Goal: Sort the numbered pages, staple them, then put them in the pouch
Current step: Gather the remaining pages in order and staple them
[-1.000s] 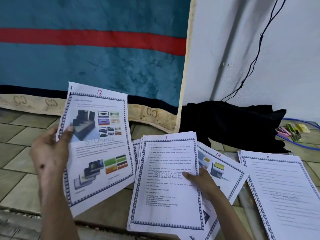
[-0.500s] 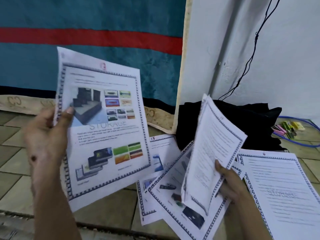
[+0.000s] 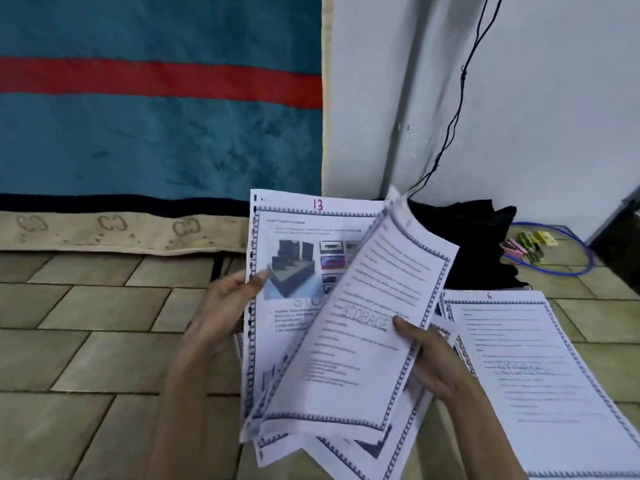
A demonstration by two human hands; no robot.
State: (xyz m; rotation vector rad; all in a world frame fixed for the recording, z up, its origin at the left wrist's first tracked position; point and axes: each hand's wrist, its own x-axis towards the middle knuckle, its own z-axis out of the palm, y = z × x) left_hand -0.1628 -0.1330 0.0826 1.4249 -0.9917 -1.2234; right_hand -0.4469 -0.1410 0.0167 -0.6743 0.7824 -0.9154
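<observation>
Left hand (image 3: 225,306) pinches page 13 (image 3: 294,251) at left edge, thumb on front, sheet held up facing camera so red number reads. Right hand (image 3: 429,362) grips text page (image 3: 363,323), thumb on front, fingers behind, tilted across page 13's right half; likely being slotted into order beside it. More pages (image 3: 311,448) fanned on floor beneath both. Page 6 (image 3: 540,368) lies flat on floor (image 3: 104,323), right, apart as separate pile. Black cloth (image 3: 478,237) far right by wall; pouch not identifiable. Stapling not yet done.
</observation>
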